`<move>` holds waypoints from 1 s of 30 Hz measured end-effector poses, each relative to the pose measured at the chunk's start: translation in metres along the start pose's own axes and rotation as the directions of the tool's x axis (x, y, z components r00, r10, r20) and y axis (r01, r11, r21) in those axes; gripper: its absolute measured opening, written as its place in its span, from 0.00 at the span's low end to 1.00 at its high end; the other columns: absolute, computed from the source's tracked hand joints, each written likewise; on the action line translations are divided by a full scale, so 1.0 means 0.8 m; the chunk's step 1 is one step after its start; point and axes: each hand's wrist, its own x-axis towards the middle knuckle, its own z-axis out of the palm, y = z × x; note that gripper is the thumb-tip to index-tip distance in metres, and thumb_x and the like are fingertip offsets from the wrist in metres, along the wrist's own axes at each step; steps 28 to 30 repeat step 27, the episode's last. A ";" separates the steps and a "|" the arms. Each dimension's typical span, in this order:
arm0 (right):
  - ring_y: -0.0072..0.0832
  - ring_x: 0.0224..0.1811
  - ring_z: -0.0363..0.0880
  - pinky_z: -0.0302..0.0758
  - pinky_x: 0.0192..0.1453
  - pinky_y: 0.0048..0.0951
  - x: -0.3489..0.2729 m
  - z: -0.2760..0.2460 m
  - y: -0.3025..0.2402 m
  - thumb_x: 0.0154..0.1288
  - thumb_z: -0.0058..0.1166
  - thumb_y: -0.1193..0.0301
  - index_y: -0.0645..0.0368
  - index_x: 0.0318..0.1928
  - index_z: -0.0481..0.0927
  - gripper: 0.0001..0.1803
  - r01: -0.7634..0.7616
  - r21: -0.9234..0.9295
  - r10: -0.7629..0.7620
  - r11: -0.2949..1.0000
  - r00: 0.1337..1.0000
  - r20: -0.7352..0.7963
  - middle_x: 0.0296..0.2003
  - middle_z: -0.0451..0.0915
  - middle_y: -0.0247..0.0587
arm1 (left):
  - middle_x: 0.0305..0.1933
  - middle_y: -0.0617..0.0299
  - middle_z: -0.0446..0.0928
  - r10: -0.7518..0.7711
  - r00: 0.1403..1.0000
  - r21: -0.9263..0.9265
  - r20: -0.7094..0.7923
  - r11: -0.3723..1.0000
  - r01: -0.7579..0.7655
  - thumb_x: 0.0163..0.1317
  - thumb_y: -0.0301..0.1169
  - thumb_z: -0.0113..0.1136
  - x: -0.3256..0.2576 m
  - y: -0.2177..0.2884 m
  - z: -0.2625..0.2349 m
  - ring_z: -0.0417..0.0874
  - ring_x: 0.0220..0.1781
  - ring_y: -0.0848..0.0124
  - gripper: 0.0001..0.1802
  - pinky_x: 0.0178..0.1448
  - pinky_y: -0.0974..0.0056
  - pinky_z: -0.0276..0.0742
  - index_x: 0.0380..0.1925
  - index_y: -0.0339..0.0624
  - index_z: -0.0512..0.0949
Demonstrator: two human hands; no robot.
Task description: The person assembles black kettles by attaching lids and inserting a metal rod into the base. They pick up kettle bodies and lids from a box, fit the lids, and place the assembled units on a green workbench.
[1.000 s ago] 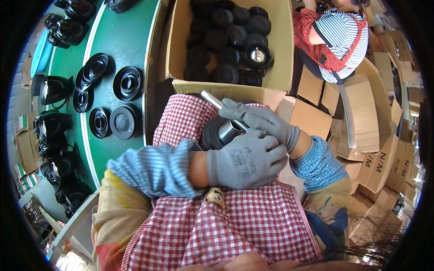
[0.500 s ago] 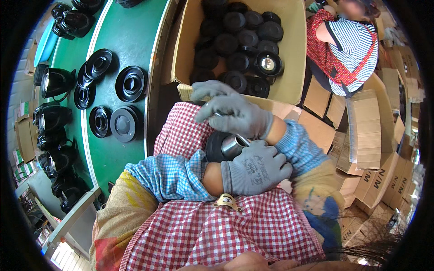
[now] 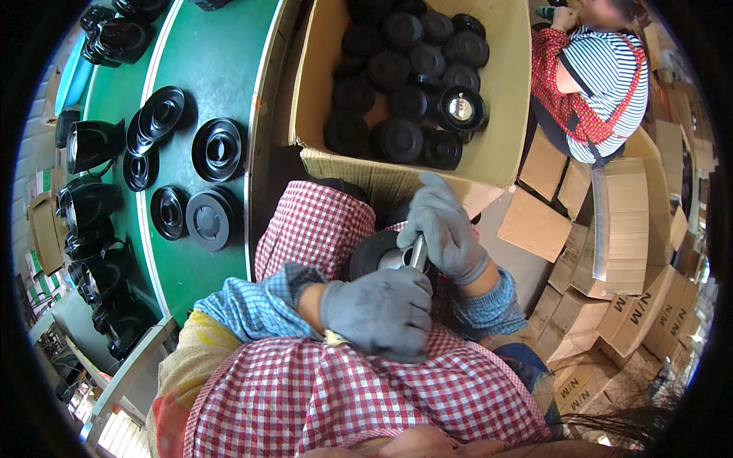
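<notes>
My right hand (image 3: 444, 233), in a grey glove, has its fingers closed around a slim shiny metal piece (image 3: 418, 253) in front of my lap. Just below and to its left is my left hand (image 3: 378, 313), also grey-gloved, back up and fingers curled. It meets the lower end of the metal piece; what lies inside its fingers is hidden. Behind the hands a round black part (image 3: 368, 252) rests at my lap with shiny metal at its middle, partly covered by the gloves.
Ahead stands an open cardboard box (image 3: 420, 169) holding several round black parts. At left, a green table (image 3: 202, 278) carries black discs (image 3: 217, 149) and black pots (image 3: 93, 145). Flattened cartons (image 3: 622, 229) are stacked at right. Another person (image 3: 592, 84) sits at far right.
My right hand has come down and right, its fingers closing from a spread pose onto the metal piece. The left hand has shifted left and turned over, uncovering less of the metal part.
</notes>
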 end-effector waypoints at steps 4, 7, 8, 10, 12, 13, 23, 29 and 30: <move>0.33 0.27 0.74 0.67 0.36 0.36 -0.039 -0.036 -0.034 0.60 0.60 0.35 0.46 0.26 0.83 0.27 -0.013 -0.358 0.046 0.934 0.995 0.084 0.21 0.76 0.31 | 0.22 0.62 0.75 0.016 0.994 -0.513 -0.108 0.856 -0.069 0.62 0.30 0.66 -0.019 -0.012 -0.028 0.82 0.32 0.59 0.14 0.47 0.48 0.76 0.18 0.44 0.76; 0.31 0.26 0.75 0.67 0.36 0.36 -0.059 -0.044 -0.048 0.53 0.63 0.32 0.45 0.27 0.84 0.29 -0.028 -0.454 0.075 0.890 0.994 0.085 0.21 0.77 0.31 | 0.22 0.60 0.76 -0.012 0.994 -0.647 -0.104 0.760 -0.058 0.64 0.30 0.62 -0.018 -0.018 -0.032 0.83 0.34 0.57 0.16 0.48 0.48 0.75 0.17 0.43 0.74; 0.31 0.27 0.77 0.66 0.35 0.35 -0.054 -0.045 -0.039 0.55 0.66 0.37 0.45 0.29 0.85 0.25 -0.016 -0.486 0.087 0.874 0.988 0.124 0.21 0.78 0.31 | 0.23 0.58 0.77 -0.022 0.994 -0.668 -0.105 0.742 -0.054 0.64 0.29 0.63 -0.016 -0.024 -0.035 0.82 0.33 0.56 0.16 0.47 0.49 0.75 0.17 0.41 0.73; 0.34 0.28 0.76 0.72 0.39 0.35 -0.026 -0.035 -0.012 0.57 0.69 0.47 0.48 0.28 0.85 0.19 0.019 -0.346 0.016 0.938 0.995 0.099 0.22 0.75 0.34 | 0.30 0.54 0.81 -0.110 0.988 -0.580 -0.108 0.814 0.027 0.67 0.29 0.61 -0.013 -0.020 -0.047 0.82 0.36 0.55 0.14 0.49 0.49 0.75 0.21 0.38 0.76; 0.34 0.30 0.78 0.74 0.40 0.34 -0.006 -0.044 -0.006 0.62 0.67 0.49 0.51 0.30 0.85 0.19 0.022 -0.217 -0.003 0.976 0.996 0.086 0.26 0.78 0.35 | 0.49 0.48 0.82 -0.164 0.981 -0.254 -0.101 0.958 0.134 0.69 0.26 0.57 -0.014 0.008 -0.095 0.80 0.57 0.54 0.08 0.63 0.47 0.73 0.43 0.33 0.80; 0.34 0.32 0.80 0.75 0.41 0.34 -0.012 -0.046 0.002 0.64 0.66 0.50 0.52 0.33 0.86 0.18 0.041 -0.200 -0.030 0.979 0.998 0.057 0.28 0.81 0.34 | 0.52 0.46 0.81 -0.315 0.875 -0.094 -0.368 0.949 0.302 0.68 0.26 0.54 -0.047 0.029 -0.090 0.80 0.59 0.55 0.13 0.64 0.49 0.74 0.49 0.32 0.79; 0.17 0.32 0.77 0.77 0.39 0.20 -0.101 -0.054 0.012 0.79 0.49 0.50 0.55 0.52 0.82 0.22 -0.207 0.791 0.712 0.576 0.603 -0.360 0.33 0.80 0.28 | 0.57 0.65 0.79 -0.440 0.755 0.771 0.486 0.623 -0.133 0.59 0.35 0.61 -0.134 0.108 -0.017 0.72 0.68 0.64 0.15 0.76 0.53 0.67 0.46 0.52 0.86; 0.17 0.36 0.80 0.80 0.39 0.23 -0.134 -0.033 -0.007 0.78 0.49 0.48 0.52 0.53 0.81 0.22 -0.061 0.900 0.705 0.432 0.645 -0.295 0.37 0.84 0.29 | 0.57 0.65 0.79 -0.673 0.604 0.859 0.427 0.510 -0.038 0.62 0.34 0.57 -0.166 0.085 -0.004 0.71 0.68 0.62 0.17 0.76 0.52 0.65 0.50 0.53 0.84; 0.17 0.36 0.80 0.80 0.39 0.23 -0.134 -0.033 -0.007 0.78 0.49 0.48 0.52 0.53 0.81 0.22 -0.061 0.900 0.705 0.432 0.645 -0.295 0.37 0.84 0.29 | 0.57 0.65 0.79 -0.673 0.604 0.859 0.427 0.510 -0.038 0.62 0.34 0.57 -0.166 0.085 -0.004 0.71 0.68 0.62 0.17 0.76 0.52 0.65 0.50 0.53 0.84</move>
